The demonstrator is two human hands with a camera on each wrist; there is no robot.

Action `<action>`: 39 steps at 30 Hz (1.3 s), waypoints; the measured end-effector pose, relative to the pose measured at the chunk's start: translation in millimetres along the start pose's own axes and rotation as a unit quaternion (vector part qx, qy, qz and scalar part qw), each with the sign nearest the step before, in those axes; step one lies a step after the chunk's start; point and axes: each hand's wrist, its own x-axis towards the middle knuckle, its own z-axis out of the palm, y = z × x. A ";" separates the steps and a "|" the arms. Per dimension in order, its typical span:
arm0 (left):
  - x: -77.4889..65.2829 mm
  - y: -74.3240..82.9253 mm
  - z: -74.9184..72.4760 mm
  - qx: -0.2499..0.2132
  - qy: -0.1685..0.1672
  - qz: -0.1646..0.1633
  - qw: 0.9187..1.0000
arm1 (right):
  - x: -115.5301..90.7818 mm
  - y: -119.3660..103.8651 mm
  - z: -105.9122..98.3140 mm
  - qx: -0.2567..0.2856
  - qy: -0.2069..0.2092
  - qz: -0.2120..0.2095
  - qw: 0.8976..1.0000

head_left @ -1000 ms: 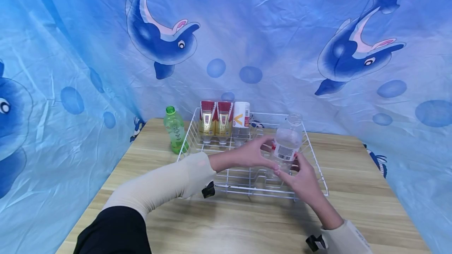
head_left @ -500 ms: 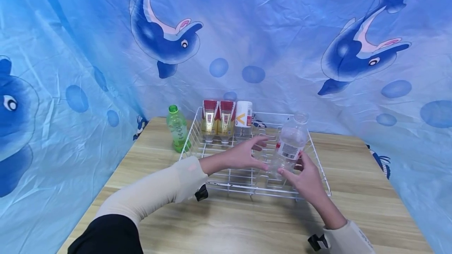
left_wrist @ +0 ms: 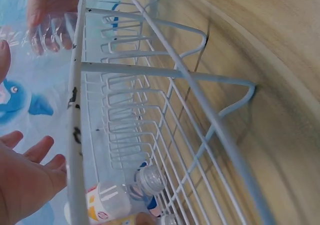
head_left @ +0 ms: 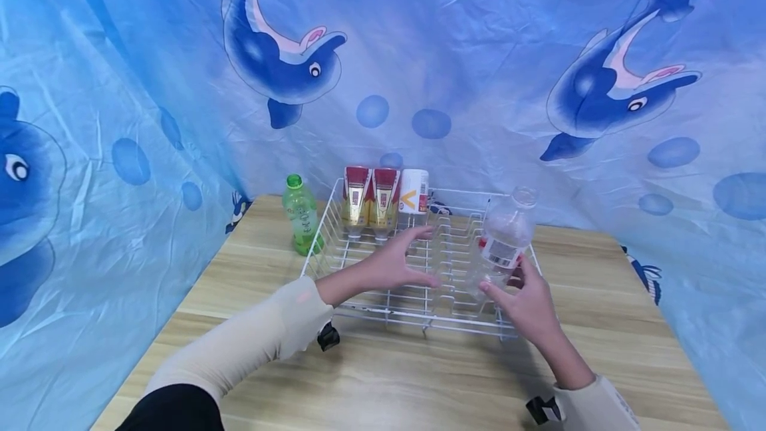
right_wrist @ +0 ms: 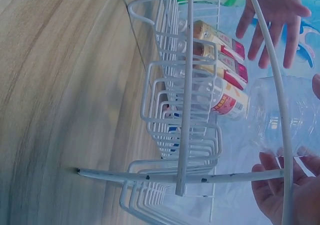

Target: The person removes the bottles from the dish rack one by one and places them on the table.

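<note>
- With the right hand (head_left: 531, 304), grips a clear bottle (head_left: 510, 226) low on its body, fingers curled round one side and thumb set against the other, below the white label (head_left: 501, 255).
- With the left hand (head_left: 387, 265), holds nothing: thumb and fingers parted wide, palm turned toward the clear bottle, a plain gap left between; poised over the wire rack (left_wrist: 74, 135), left of its middle.
- For the clear bottle: neck uppermost, leaning slightly toward the right edge of the table (head_left: 383, 378); over the right part of the wire rack, with a barcode and touches of red on its white label.
- Under both hands, toward the table's far edge, the white wire rack, with dark chips along its rim in the left wrist view.
- Along the back of the wire rack, toward its far left corner, two red-and-gold tubes (head_left: 356, 199) side by side, narrow ends down.
- Just right of those, an upside-down white-wrapped bottle (head_left: 413, 190) with a clear neck and an orange mark.
- Outside the wire rack, just beside its left side and near the table's far left corner, an upright green bottle (head_left: 302, 215).
- Behind the table's far edge, a blue backdrop (head_left: 479, 52) printed with dolphins.
</note>
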 end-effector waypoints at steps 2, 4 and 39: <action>-2.6 -1.0 -1.7 0.003 0.007 -0.002 1.000 | 0.6 1.1 -1.0 -0.001 0.005 -0.004 1.000; -6.1 -1.8 -3.1 0.011 0.014 -0.007 1.000 | 1.6 2.2 -1.6 0.002 0.010 -0.010 1.000; -89.2 -34.9 -31.1 0.161 0.187 -0.070 0.967 | 1.5 12.0 -5.3 -0.022 0.027 0.010 0.999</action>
